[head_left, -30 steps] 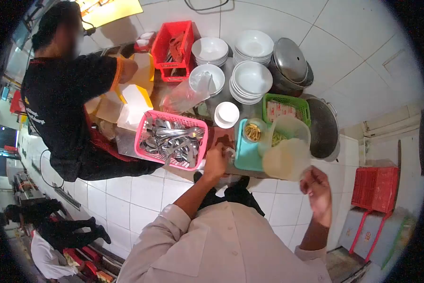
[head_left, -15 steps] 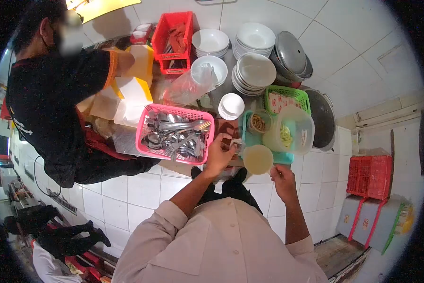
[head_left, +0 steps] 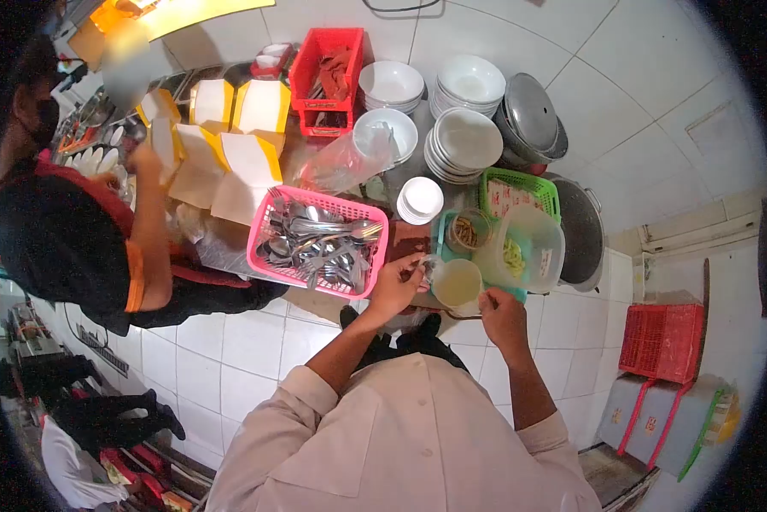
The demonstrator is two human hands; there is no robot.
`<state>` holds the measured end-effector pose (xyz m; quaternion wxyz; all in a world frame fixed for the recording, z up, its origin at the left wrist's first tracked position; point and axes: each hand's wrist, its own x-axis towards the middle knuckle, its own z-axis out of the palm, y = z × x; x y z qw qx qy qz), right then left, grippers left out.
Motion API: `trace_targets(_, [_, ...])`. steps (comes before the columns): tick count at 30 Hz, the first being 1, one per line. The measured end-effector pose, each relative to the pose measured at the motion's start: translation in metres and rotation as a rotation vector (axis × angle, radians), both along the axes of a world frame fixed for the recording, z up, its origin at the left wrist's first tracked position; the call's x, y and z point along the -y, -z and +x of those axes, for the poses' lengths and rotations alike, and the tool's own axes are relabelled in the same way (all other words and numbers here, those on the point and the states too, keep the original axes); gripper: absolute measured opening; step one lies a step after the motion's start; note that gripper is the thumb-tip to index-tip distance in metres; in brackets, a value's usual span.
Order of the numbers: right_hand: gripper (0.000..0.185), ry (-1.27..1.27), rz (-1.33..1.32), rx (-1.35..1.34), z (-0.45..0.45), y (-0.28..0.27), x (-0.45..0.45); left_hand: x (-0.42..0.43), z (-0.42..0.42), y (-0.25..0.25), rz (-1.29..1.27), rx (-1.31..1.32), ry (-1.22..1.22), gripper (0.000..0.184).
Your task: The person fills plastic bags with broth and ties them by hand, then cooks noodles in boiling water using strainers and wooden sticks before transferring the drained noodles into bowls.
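My left hand [head_left: 399,288] pinches the edge of a small clear plastic bag [head_left: 430,266]. Closed around a handle, my right hand [head_left: 504,319] holds a pale yellowish plastic cup [head_left: 457,284] beside that bag. Whether cup and bag touch, I cannot tell. Just beyond the cup are a round clear tub [head_left: 466,230] with brown pieces and a larger translucent container [head_left: 544,247] with pale green slices. Both are on a turquoise tray [head_left: 441,229]. Left of my left hand is a pink basket [head_left: 378,247] full of spoons and forks.
Stacked white bowls [head_left: 467,138] and small white cups [head_left: 420,198] stand behind. A green basket [head_left: 520,173], a lidded pot [head_left: 533,111] and red bins [head_left: 325,72] line the back. On the left, a co-worker [head_left: 67,230] stands by open paper boxes [head_left: 251,158].
The cup and my right hand have shifted slightly left and up, nearer the bag. The co-worker has moved left, an arm withdrawn from the boxes. The view has shifted a little.
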<state>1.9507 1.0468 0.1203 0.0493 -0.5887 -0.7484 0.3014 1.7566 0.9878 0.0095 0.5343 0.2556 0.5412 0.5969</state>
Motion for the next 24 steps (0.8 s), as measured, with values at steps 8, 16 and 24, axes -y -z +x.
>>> trace_targets(8, [0.021,-0.062,0.094,0.092,-0.01,0.006,-0.006,0.002,0.007,0.008,0.047,-0.038,-0.047,0.03])
trace_targets(16, [0.019,-0.105,0.17,0.18,-0.028,-0.004,-0.008,0.002,0.011,0.011,0.04,-0.092,-0.11,0.027])
trace_targets(24, [0.018,-0.146,0.204,0.222,-0.036,-0.01,-0.009,0.002,0.014,0.011,0.05,-0.195,-0.201,0.019])
